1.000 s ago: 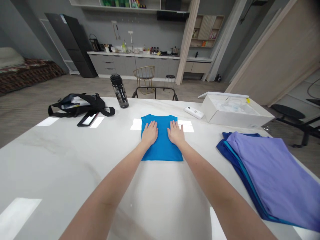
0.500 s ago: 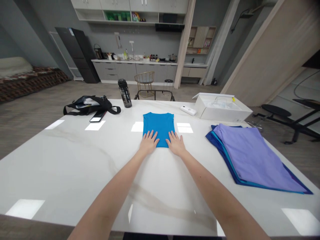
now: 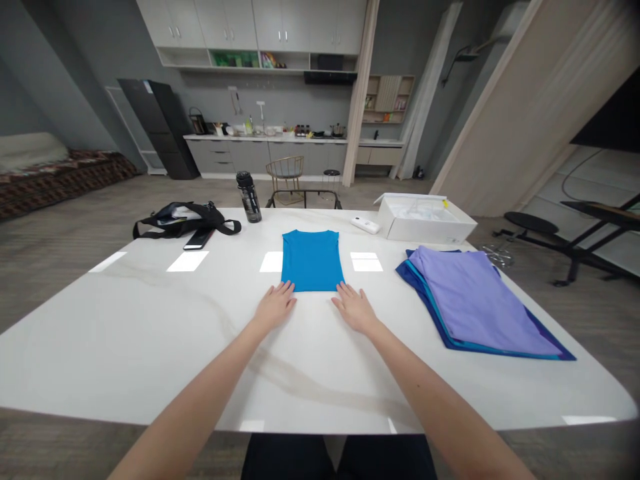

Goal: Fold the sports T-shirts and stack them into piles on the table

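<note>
A bright blue shirt (image 3: pixel 312 260), folded to a near square, lies flat on the white table with its neckline away from me. At its near left corner rests my left hand (image 3: pixel 276 307), palm down, fingers stretched out over the hem's edge. My right hand (image 3: pixel 354 307) lies flat at the near right corner, fingertips touching the cloth. Neither hand grips anything. To the right, a stack of larger cloths is topped by a lavender garment (image 3: pixel 480 300), with dark blue (image 3: pixel 425 303) and teal layers showing beneath it.
A white open box (image 3: pixel 425 223) and a white remote-like device (image 3: pixel 365 225) stand at the table's far right. Far left are a black bag (image 3: pixel 195 217), a phone (image 3: pixel 198 240) and a dark water bottle (image 3: pixel 249 200). The white table (image 3: pixel 150 347) has its near edge before my legs.
Both hands have slid from the middle of the blue shirt toward me, down to its near corners, and spread slightly apart. My view has pulled back, showing the table's near edge and my legs.
</note>
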{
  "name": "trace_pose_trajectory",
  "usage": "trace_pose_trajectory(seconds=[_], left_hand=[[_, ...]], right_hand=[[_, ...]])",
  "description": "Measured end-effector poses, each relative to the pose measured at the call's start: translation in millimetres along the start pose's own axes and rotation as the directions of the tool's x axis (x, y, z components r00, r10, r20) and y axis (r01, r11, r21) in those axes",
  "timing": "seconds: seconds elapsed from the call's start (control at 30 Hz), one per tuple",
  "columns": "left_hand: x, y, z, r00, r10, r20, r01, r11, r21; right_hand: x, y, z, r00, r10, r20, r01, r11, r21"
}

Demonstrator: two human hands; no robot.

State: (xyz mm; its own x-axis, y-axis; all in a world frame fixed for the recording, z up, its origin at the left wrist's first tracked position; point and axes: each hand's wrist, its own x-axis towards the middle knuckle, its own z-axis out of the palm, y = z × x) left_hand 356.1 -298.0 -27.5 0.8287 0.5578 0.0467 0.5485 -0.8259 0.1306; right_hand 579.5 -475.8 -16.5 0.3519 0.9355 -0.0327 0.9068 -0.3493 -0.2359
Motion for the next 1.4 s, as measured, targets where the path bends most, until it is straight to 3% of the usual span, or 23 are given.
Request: trace_pose_trajectory(seconds=[0.2,0.37,0.47,0.57,0.67,0.77,0.83,0.93,1.0,1.07,1.23,1.4], left_hand=[[13,-11,-19.6,0.995,0.086,-0.057,-0.080,0.991,0.106],[24,-7,-24.0,0.993,0.091,-0.077,-0.081,0.989,0.127],[18,-5,-23.1,0.992,0.099,-0.074,-0.087,0.985,0.151],[-8,0,-25.7,0.988,0.144,-0.055,-0.134,0.979,0.152],[-53,14,-32.3,0.973,0.229,0.011,-0.229,0.972,0.052],[-94,28,-41.1,0.952,0.287,0.108,-0.274,0.954,-0.120],[-102,31,-45.7,0.946,0.297,0.130,-0.262,0.937,-0.232],[-70,23,-46.1,0.985,0.171,0.021,-0.156,0.941,-0.302],[-26,11,-42.8,0.997,0.016,-0.076,-0.037,0.960,-0.279],[24,-3,-39.8,0.986,-0.134,-0.102,0.107,0.967,-0.231],[121,-35,-41.5,0.928,-0.339,0.153,0.368,0.897,-0.244],[158,-53,-40.7,0.883,-0.300,0.360,0.404,0.876,-0.262]], right_hand=[[11,-3,-10,0.986,0.057,-0.157,-0.062,0.998,-0.028],[29,-8,-14,0.991,-0.018,-0.130,0.002,0.993,-0.122],[25,-6,-15,0.993,-0.056,-0.104,0.040,0.988,-0.146],[-2,-3,-17,0.989,-0.130,-0.074,0.117,0.980,-0.161],[-50,-1,-23,0.977,-0.209,0.034,0.212,0.971,-0.111],[-90,2,-33,0.947,-0.267,0.181,0.252,0.962,0.100],[-93,9,-40,0.942,-0.260,0.213,0.204,0.946,0.252],[-53,29,-44,0.989,-0.136,0.062,0.108,0.936,0.336],[-7,47,-41,0.995,0.017,-0.101,0.014,0.953,0.303],[42,62,-39,0.980,0.148,-0.130,-0.105,0.951,0.291],[123,74,-42,0.956,0.289,0.056,-0.294,0.931,0.217],[152,65,-44,0.928,0.273,0.255,-0.348,0.877,0.330]])
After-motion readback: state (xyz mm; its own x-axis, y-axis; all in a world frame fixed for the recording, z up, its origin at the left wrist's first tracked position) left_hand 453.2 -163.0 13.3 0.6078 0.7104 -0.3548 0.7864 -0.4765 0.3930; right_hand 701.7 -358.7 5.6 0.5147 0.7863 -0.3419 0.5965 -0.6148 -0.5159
